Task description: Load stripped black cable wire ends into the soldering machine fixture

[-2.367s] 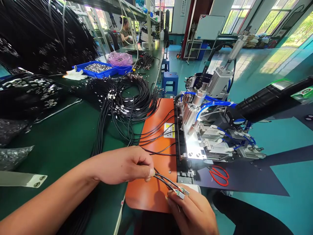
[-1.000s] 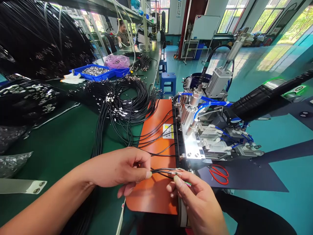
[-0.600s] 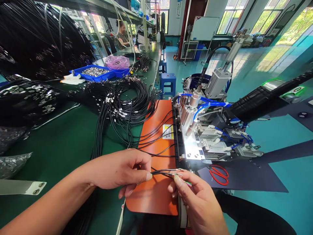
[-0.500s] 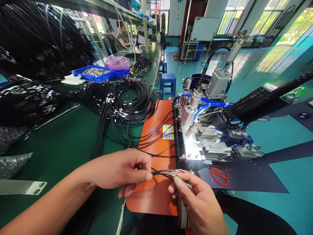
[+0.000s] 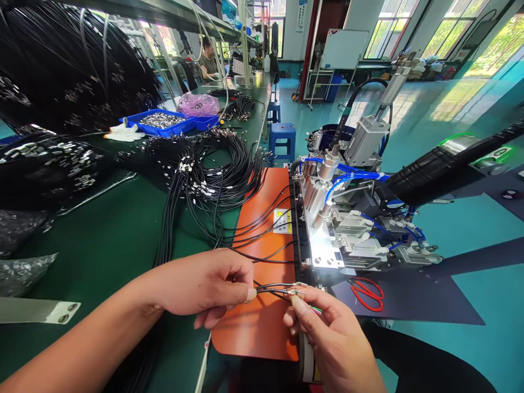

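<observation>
Your left hand (image 5: 219, 284) has thumb and forefinger pressed together, pinching a small group of black cables (image 5: 271, 287) a little way behind their ends; its lower fingers hang loosely curled. Your right hand (image 5: 333, 333) pinches at the metal ends (image 5: 293, 293) of that group between thumb and forefinger. Some coloured wires (image 5: 316, 310) protrude past the right thumb. The exact number of cables held cannot be confirmed, as your fingers cover part of them.

Change noted: about two seconds ago the metal ends lay exposed over the fingers of your right hand, angled down toward you. They now run nearly level from one hand to the other, with the right thumb closed over them. Over the last half second no clear movement of either hand is found. In my judgement this means the work in hand is at the cable tips, with both hands controlling one short length.

Location: the held cables are above the orange panel (image 5: 254, 338), near its right side and apart from the machine (image 5: 323, 240). Other thin cables (image 5: 257, 236) cross the panel to the machine's edge. Red-handled scissors (image 5: 367, 293) lie to the right, not touched. A large cable coil (image 5: 233, 169) rests on the desk (image 5: 110, 229) beyond your left hand.
</observation>
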### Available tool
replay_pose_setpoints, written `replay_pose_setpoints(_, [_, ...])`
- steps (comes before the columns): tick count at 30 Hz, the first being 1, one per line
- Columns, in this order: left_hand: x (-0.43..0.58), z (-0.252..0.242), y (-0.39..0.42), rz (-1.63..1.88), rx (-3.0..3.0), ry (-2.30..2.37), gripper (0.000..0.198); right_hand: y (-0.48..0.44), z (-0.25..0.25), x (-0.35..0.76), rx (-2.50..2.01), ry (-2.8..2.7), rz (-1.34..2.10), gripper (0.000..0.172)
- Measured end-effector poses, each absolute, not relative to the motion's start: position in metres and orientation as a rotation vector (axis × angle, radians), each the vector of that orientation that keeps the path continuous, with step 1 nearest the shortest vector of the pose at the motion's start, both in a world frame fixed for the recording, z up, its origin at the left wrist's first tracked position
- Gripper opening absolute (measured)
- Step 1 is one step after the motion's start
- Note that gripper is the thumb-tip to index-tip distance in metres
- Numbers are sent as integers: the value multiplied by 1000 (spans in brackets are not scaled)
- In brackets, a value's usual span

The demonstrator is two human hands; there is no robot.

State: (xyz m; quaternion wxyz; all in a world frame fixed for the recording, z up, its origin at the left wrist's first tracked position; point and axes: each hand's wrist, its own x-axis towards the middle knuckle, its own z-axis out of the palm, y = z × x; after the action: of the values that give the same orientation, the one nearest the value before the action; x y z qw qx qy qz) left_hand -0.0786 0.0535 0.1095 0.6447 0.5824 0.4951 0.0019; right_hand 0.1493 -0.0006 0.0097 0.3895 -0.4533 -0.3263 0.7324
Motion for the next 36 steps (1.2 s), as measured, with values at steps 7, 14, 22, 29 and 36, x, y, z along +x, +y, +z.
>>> replay_pose_setpoints(7, [-80, 107, 51, 18, 1302, 1122, 19, 1, 10, 149, -1175, -871, 1830, 32])
replay_pose_setpoints(14, [-79, 107, 51, 9, 1304, 1123, 19, 2, 7, 150, -1198, -857, 1821, 33])
replay_pose_setpoints(22, [-79, 108, 52, 0, 1308, 1136, 16, 2, 8, 150, -1177, -843, 1854, 37])
replay_pose_setpoints(29, [-78, 110, 53, -16, 1308, 1146, 20, 2, 7, 150, -1154, -856, 1874, 35])
replay_pose_setpoints(36, [-79, 103, 53, -14, 1279, 1099, 23, 1, 7, 149, -1185, -925, 1839, 30])
